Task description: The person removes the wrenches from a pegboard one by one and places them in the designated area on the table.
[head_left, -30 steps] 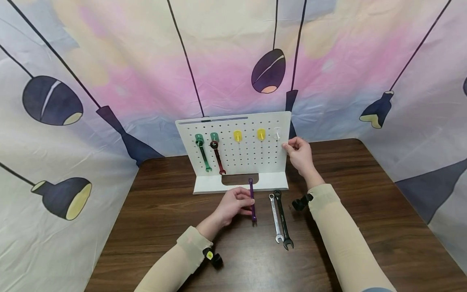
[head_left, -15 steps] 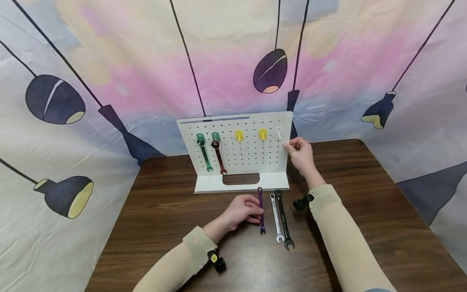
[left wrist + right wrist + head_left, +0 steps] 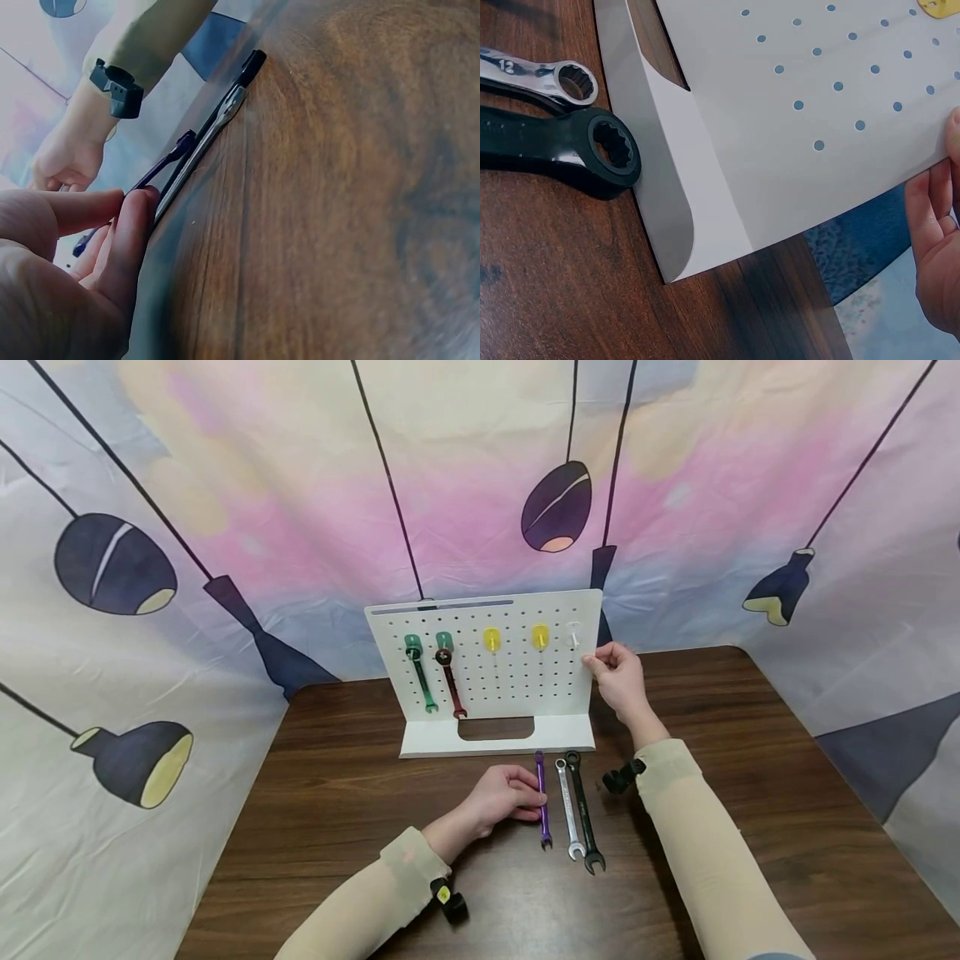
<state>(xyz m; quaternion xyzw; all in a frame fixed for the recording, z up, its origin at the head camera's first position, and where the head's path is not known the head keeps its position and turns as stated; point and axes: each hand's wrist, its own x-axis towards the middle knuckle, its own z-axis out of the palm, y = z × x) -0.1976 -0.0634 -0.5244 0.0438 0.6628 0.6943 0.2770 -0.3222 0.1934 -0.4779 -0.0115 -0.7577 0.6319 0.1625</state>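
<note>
purple wrench [image 3: 541, 779] pinched near mid-shaft in front of the pegboard [image 3: 480, 672]

at the left of the board, a green wrench [image 3: 423, 683] and a red wrench [image 3: 452, 687] hang from green hooks [image 3: 412, 641]. further right, two yellow hooks [image 3: 491, 639] and a clear hook [image 3: 573, 635] carry nothing. below them, the person's left hand [image 3: 504, 797] grasps the purple wrench between thumb and fingers, just left of the silver wrench [image 3: 569, 810]; whether it touches the tabletop [image 3: 345, 793] cannot be told. it looks like slim, stiff metal, probably light and hard to damage, though the glossy shaft may twist or slip in a loose pinch. near the middle seems the best hold, balancing both ends and leaving the ring free. the black wrench [image 3: 583, 810] lies close beside the silver one. at far right, the right hand [image 3: 618, 678] pinches the pegboard's side edge.
</note>
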